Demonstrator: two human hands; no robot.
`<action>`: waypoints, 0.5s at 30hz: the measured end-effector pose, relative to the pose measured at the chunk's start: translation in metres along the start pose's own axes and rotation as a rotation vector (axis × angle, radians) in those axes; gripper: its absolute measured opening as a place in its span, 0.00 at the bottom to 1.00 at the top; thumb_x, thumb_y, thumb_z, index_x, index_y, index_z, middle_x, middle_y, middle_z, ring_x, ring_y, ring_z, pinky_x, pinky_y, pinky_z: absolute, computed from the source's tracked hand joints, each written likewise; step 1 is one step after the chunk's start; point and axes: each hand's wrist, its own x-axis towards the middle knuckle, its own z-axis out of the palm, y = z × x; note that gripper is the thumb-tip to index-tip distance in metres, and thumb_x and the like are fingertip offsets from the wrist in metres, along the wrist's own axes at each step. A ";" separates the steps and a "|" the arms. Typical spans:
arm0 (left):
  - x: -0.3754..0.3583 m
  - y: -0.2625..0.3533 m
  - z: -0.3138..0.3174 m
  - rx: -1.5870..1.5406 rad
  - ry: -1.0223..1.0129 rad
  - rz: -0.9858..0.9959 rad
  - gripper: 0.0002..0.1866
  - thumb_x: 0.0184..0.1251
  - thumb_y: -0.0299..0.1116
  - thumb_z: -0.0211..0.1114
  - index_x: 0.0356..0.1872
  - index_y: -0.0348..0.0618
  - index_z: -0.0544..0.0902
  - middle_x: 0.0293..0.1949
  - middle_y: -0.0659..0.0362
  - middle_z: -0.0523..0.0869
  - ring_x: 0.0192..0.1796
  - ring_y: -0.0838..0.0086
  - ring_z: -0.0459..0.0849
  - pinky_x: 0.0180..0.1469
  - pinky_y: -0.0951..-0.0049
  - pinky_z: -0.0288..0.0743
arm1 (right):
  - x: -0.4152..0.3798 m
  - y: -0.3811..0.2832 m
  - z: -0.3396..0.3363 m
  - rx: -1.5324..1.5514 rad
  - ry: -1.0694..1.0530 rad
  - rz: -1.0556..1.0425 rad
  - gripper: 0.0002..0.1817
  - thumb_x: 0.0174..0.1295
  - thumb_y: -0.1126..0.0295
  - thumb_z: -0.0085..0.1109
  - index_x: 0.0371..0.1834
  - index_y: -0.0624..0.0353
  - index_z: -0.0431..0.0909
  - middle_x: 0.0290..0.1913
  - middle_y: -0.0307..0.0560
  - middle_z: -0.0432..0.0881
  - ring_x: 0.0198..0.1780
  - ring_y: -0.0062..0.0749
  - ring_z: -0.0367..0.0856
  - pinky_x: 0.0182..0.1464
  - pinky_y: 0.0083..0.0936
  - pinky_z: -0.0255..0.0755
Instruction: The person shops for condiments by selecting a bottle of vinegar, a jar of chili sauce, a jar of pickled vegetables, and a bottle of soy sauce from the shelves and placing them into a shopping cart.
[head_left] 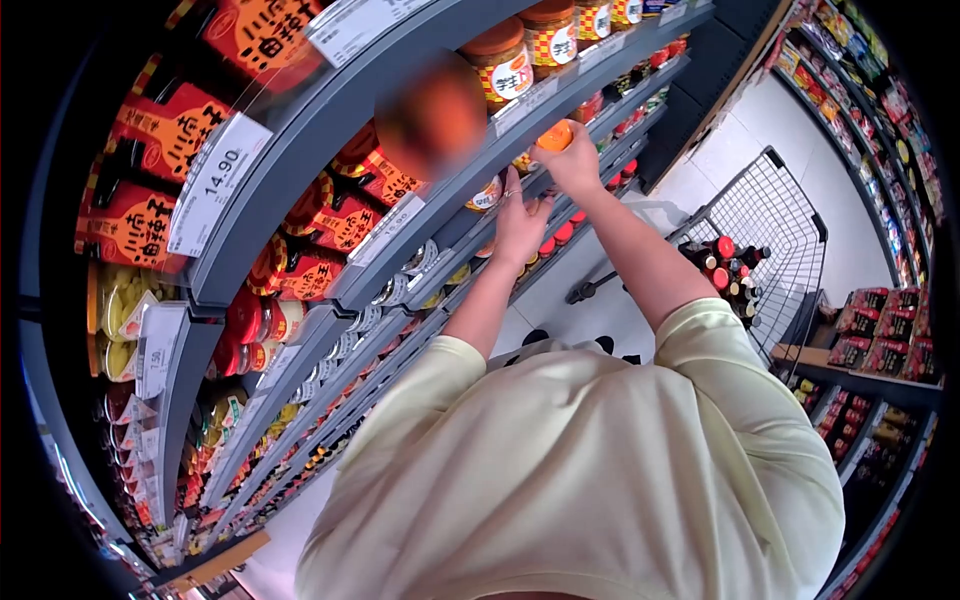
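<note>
Both of my hands reach to the store shelf at upper centre. My right hand (568, 158) is closed round a jar with an orange lid (554, 136), held at the shelf front. Lower and to the left, my left hand (521, 222) is raised at the shelf edge with its fingers apart, close to a jar with a white label (486, 193). Nothing shows in its grasp. Larger jars with orange-brown lids (500, 62) stand on the shelf above.
Shelves of red boxes (170, 130) and jars curve down the left, with a price tag (219, 183) on one edge. A shopping cart (770, 215) holding dark bottles (738, 285) stands right of my arms. More shelves (845, 85) line the far right.
</note>
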 end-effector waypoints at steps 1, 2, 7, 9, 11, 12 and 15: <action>-0.003 0.005 0.001 0.021 -0.034 -0.005 0.48 0.65 0.42 0.66 0.77 0.34 0.48 0.52 0.40 0.83 0.50 0.63 0.87 0.52 0.70 0.78 | -0.002 0.000 -0.004 0.043 0.074 -0.014 0.42 0.42 0.58 0.80 0.57 0.72 0.70 0.45 0.58 0.86 0.47 0.46 0.86 0.51 0.33 0.78; -0.005 0.008 0.004 0.043 -0.069 -0.010 0.48 0.65 0.42 0.66 0.78 0.37 0.48 0.52 0.41 0.84 0.48 0.62 0.87 0.51 0.69 0.78 | -0.002 0.003 -0.008 0.043 0.092 -0.004 0.42 0.42 0.58 0.80 0.57 0.72 0.70 0.45 0.58 0.86 0.47 0.46 0.86 0.51 0.33 0.78; -0.008 0.018 0.029 0.231 -0.082 0.256 0.49 0.64 0.40 0.68 0.79 0.45 0.46 0.43 0.44 0.85 0.43 0.67 0.86 0.45 0.68 0.78 | 0.004 0.024 -0.042 0.288 0.180 0.196 0.45 0.41 0.53 0.81 0.58 0.71 0.71 0.51 0.57 0.83 0.51 0.39 0.84 0.54 0.30 0.77; -0.011 0.027 0.040 0.108 -0.162 0.302 0.47 0.66 0.33 0.67 0.79 0.44 0.46 0.54 0.45 0.81 0.47 0.66 0.84 0.49 0.68 0.78 | -0.012 0.003 -0.082 0.287 0.179 0.259 0.41 0.44 0.58 0.80 0.59 0.67 0.70 0.52 0.51 0.81 0.50 0.34 0.83 0.48 0.28 0.80; -0.024 0.049 0.048 -0.056 -0.292 0.292 0.45 0.67 0.33 0.66 0.79 0.40 0.47 0.67 0.42 0.68 0.63 0.58 0.74 0.60 0.64 0.73 | -0.029 -0.008 -0.118 0.346 0.188 0.312 0.40 0.48 0.62 0.79 0.61 0.64 0.68 0.54 0.47 0.79 0.50 0.31 0.82 0.45 0.26 0.83; -0.036 0.069 0.047 -0.099 -0.362 0.261 0.46 0.66 0.36 0.66 0.78 0.38 0.47 0.76 0.39 0.57 0.74 0.51 0.65 0.69 0.60 0.67 | -0.039 -0.008 -0.138 0.436 0.183 0.306 0.40 0.48 0.61 0.79 0.62 0.63 0.67 0.54 0.47 0.78 0.51 0.31 0.82 0.45 0.27 0.83; -0.055 0.097 0.055 -0.003 -0.407 0.501 0.37 0.67 0.29 0.66 0.75 0.42 0.60 0.68 0.47 0.71 0.67 0.63 0.74 0.64 0.63 0.72 | -0.072 -0.019 -0.204 0.566 0.304 0.267 0.39 0.51 0.61 0.78 0.63 0.62 0.67 0.53 0.47 0.78 0.51 0.32 0.82 0.46 0.32 0.84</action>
